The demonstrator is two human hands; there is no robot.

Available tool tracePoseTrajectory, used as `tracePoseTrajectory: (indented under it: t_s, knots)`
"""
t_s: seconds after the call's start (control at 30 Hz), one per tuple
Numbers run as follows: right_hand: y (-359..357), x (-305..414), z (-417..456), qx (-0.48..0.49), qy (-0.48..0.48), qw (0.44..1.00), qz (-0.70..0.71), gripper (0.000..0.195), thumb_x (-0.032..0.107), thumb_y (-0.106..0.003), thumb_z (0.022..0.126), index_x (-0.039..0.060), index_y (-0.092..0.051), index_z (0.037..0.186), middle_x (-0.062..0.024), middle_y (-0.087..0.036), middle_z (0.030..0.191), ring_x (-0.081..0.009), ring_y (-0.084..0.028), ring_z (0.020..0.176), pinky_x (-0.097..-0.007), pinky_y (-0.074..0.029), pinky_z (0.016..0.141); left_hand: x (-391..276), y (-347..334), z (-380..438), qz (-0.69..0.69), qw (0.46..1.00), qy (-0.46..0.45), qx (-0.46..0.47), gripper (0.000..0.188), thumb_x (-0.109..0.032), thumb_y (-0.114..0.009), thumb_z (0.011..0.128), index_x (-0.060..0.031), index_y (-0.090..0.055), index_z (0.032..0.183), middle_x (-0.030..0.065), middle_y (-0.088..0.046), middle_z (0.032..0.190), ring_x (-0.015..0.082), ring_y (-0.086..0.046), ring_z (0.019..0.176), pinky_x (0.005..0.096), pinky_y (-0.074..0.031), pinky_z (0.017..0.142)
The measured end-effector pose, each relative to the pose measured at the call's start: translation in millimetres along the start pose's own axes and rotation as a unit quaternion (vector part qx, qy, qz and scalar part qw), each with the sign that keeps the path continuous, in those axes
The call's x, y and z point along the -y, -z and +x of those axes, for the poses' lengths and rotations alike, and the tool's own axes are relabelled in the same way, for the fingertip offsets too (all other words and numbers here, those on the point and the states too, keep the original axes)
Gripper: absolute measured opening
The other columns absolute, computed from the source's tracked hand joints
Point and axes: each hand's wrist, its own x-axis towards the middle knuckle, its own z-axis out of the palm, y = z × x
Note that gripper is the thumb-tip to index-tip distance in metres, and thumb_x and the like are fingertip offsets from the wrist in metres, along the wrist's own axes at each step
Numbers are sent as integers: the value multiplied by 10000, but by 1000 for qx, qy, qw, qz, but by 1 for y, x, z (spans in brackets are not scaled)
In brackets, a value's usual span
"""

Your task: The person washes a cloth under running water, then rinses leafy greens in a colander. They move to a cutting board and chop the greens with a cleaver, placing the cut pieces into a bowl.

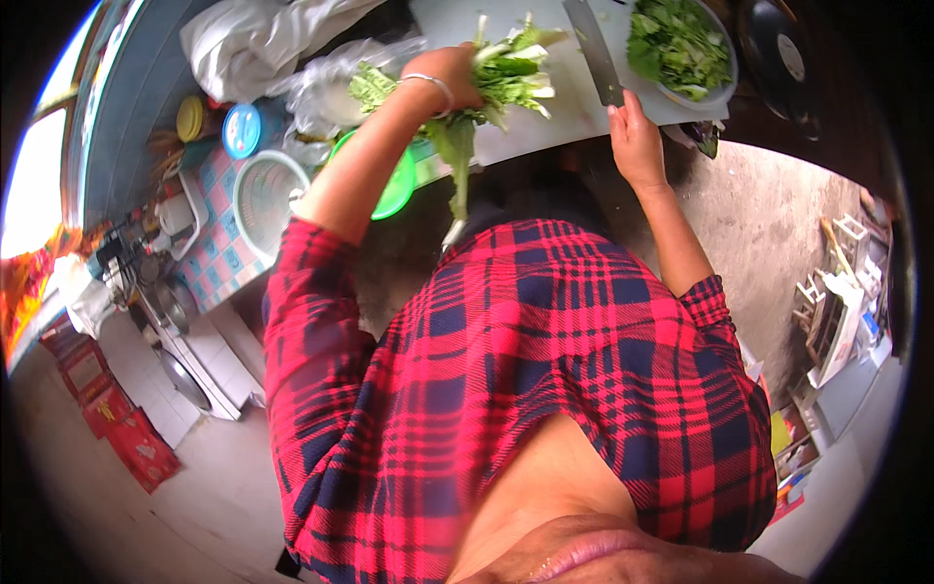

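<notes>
My left hand (446,77) grips a bunch of leafy greens (514,73) with pale cut-looking stems pointing right. One long leaf (458,157) hangs from the bunch over the table's near edge. In my right hand (635,139) is the handle of a kitchen cleaver (595,55), its broad blade lying over the white cutting surface (533,135). To the right of the blade, a bowl (732,73) holds chopped greens (678,47). The blade and the bunch are apart.
A green plastic basin (398,191) and a pale perforated basket (252,201) stand left, below my left forearm. Clear plastic bags (328,87) and a blue-lidded container (242,131) lie beyond. A dark round lid (777,62) is far right. An eggplant (702,140) shows under the board's edge.
</notes>
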Motion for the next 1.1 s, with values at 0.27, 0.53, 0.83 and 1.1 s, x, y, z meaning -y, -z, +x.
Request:
tracePoseTrajectory:
  t_s: [0.27,0.53,0.83,1.1]
  knots:
    - [23,-17,26,-12,69,990,-119,280,223,-515,921,99,-486,1171,-154,-648,787,-371,-626,693,-467,-495,579,-91,-52,103,91,983,159,33,571,-243,-689,733,-40,-477,1223,136,-686,1023,280,-678,950,414,-533,765]
    - [6,-50,61,126,44,977,-167,209,214,-495,932,84,-466,1093,-174,-636,744,-400,-618,668,-503,-472,548,-105,-58,107,109,972,202,45,545,-241,-689,745,-68,-463,1210,131,-675,1067,282,-674,967,398,-535,766]
    - [-28,-76,93,152,44,974,-163,200,251,-491,933,89,-430,1032,-190,-627,680,-426,-609,647,-546,-456,562,-94,-72,101,87,975,203,-1,491,-225,-691,744,-94,-472,1163,113,-644,1089,281,-661,978,410,-532,757]
    - [3,-50,105,151,100,975,-125,219,251,-489,942,73,-432,1055,-200,-619,686,-424,-601,637,-534,-450,547,-77,-90,99,105,974,182,-81,169,-175,-507,894,-125,-532,1053,49,-665,1006,254,-682,882,439,-489,745]
